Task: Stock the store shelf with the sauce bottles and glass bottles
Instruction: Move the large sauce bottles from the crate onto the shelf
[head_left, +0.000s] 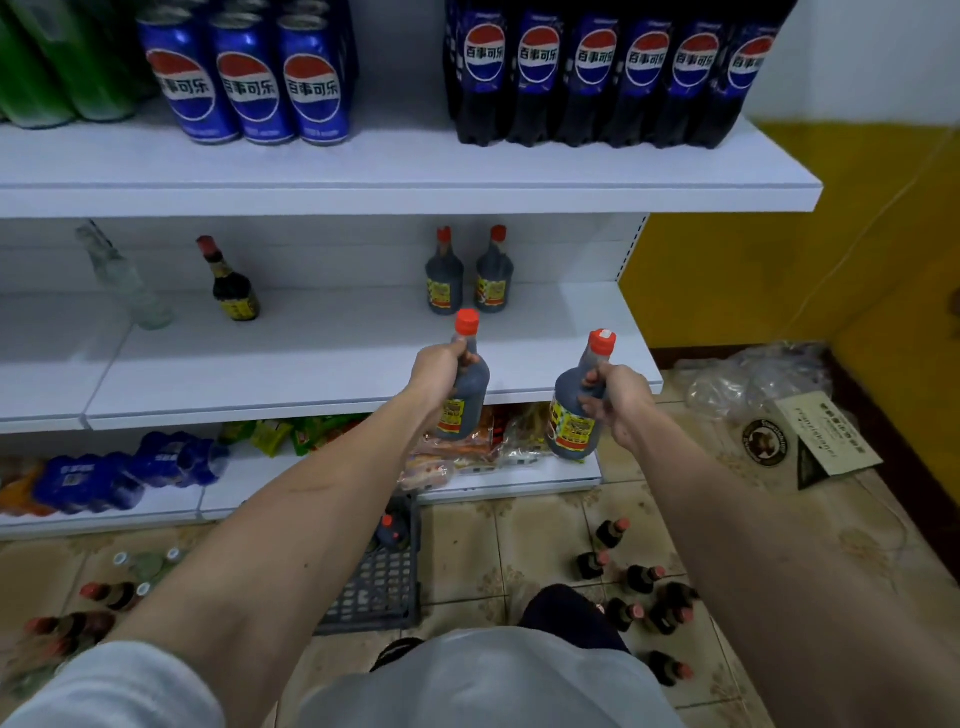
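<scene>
Two dark plastic sauce bottles with red caps and yellow labels are held by their necks at the front edge of the white middle shelf (322, 358): the left hand (441, 371) grips the left-held bottle (464, 395), and the right hand (615, 402) grips the right-held bottle (574, 415) at its 3 o'clock. At 12 o'clock a matching pair of sauce bottles (470, 278) stands upright far back, with a smaller dark sauce bottle (231, 283) and a clear glass bottle (122, 278) towards 10 o'clock. More small bottles (636, 587) and a grey plastic crate (382, 577) sit on the tiled floor (467, 535) at 6 o'clock.

Blue cola cans (254, 78) and dark cola bottles (597, 78) on top shelf; snack packets (291, 434) along bottom shelf's back.
</scene>
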